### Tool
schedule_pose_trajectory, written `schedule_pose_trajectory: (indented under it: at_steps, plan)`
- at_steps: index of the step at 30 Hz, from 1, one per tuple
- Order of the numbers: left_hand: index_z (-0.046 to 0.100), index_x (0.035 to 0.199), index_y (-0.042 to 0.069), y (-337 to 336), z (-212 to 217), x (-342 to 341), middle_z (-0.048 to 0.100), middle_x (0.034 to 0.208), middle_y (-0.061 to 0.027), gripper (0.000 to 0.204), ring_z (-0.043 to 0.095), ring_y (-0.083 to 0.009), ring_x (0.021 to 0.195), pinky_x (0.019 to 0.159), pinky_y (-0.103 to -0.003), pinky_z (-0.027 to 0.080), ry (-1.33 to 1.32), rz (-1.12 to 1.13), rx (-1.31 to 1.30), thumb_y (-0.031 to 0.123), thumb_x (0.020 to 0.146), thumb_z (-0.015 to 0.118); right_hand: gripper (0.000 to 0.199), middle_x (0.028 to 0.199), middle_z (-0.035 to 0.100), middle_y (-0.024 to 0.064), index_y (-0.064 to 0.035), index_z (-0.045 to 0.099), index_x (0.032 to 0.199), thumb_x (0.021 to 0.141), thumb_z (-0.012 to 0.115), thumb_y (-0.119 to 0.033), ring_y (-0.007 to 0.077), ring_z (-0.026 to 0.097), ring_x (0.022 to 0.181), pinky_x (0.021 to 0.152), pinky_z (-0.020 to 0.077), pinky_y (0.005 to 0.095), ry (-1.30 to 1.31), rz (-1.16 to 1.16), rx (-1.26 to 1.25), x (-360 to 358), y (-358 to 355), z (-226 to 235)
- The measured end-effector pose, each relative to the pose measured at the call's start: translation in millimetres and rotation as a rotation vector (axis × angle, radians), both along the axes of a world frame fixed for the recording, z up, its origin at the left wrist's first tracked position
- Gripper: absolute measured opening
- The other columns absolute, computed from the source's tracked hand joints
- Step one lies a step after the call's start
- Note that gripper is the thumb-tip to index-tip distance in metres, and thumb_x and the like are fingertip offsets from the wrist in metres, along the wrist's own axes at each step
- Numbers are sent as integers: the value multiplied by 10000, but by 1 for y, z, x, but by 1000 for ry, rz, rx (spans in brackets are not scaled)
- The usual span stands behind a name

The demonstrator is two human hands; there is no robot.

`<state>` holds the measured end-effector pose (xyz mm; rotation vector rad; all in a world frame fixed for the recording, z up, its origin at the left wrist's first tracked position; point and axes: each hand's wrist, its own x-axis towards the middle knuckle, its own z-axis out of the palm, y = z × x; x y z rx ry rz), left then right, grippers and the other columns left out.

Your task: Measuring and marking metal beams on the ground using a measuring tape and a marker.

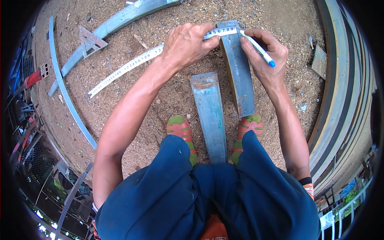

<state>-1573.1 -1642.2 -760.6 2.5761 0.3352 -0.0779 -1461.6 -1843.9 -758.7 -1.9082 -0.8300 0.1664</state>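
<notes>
My left hand (185,45) is closed, its fingers pinching a white tape measure (126,69) and laying its end across the far part of a grey metal beam (239,68). The tape's other stretch trails down to the left over the ground. Between the fingers of my right hand (269,56) is a white marker pen (258,49) with a blue end. Its other end meets the beam by the tape's edge; the tip itself is too small to make out. A second metal beam (209,114) lies nearer, between my feet.
A triangular set square (90,41) rests by a long metal bar (116,27) at the far left. Beside it runs a thin metal strip (69,90). Long steel beams (340,80) line the right side. A small metal plate (319,61) leans near them on the gravelly ground.
</notes>
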Motion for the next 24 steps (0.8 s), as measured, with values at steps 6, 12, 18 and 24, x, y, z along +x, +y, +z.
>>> schedule_pose_trajectory:
  at_steps: [6, 12, 18, 24]
  plan:
    - [750, 1162, 63, 0, 1, 1, 753, 805, -165, 366, 742, -276, 700, 680, -433, 598, 31, -10, -4, 350, 946, 679, 226, 795, 757, 100, -30, 761, 1025, 858, 792, -180, 165, 748, 720, 646, 580, 294, 15, 0, -16, 0, 0, 0]
    - [749, 1147, 64, 0, -1, 0, 754, 826, -171, 355, 740, -299, 690, 677, -448, 600, -54, -49, 68, 350, 950, 676, 235, 795, 757, 99, -21, 760, 1023, 863, 791, -190, 164, 747, 720, 647, 581, 294, 0, -1, -23, 0, -2, -2]
    - [726, 1159, 61, -5, 1, -1, 756, 846, -174, 341, 749, -315, 714, 679, -453, 610, -13, -73, 148, 338, 973, 654, 241, 787, 755, 101, -20, 761, 1018, 871, 790, -207, 160, 745, 714, 643, 577, 292, 22, 1, -15, -1, -3, -2]
    - [720, 1150, 54, -5, 1, -2, 756, 856, -175, 334, 751, -324, 726, 670, -463, 610, -33, -75, 145, 334, 986, 640, 235, 780, 754, 97, -21, 761, 1010, 869, 792, -207, 157, 744, 712, 640, 575, 292, 24, -4, -27, -1, -3, -2]
